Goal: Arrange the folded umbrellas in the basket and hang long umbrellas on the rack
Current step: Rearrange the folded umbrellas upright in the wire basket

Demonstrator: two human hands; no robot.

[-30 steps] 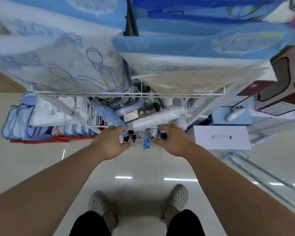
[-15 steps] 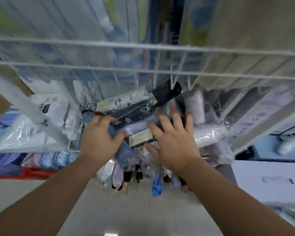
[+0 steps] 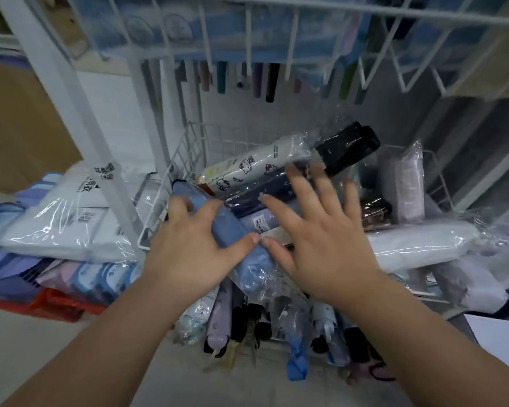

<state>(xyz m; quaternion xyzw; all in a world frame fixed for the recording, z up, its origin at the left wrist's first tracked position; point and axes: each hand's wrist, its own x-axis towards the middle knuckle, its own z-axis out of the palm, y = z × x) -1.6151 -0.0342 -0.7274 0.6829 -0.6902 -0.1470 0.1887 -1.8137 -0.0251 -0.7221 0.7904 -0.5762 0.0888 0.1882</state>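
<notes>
A: What is gripped, and where, taking the white wire basket (image 3: 185, 151) as the landmark?

B: A light blue folded umbrella in a clear plastic sleeve (image 3: 232, 230) is clasped by the left hand (image 3: 188, 254), with fingers curled over it and the thumb under. It is laid slantwise over the basket's front left corner, and its lower end is carried past the front rim. The right hand (image 3: 321, 239) is held spread over the pile with straight fingers. Nothing is grasped by it, and contact cannot be told through the blur.

A: What writing can be read?

B: Cartoon cat faces are printed on a white folded umbrella (image 3: 247, 168) at the basket's back. Its small black lettering cannot be made out. A barcode sticker (image 3: 259, 226) is seen mid-basket. Black characters are printed on a flat white plastic-wrapped packet (image 3: 71, 218) left of the basket, but they are not read with certainty.

A: Edges and room?

B: The basket is overhung by a white wire shelf (image 3: 291, 13), and a slanted white post (image 3: 80, 113) stands at its left. Pale floor (image 3: 159, 377) lies open before its front.
</notes>
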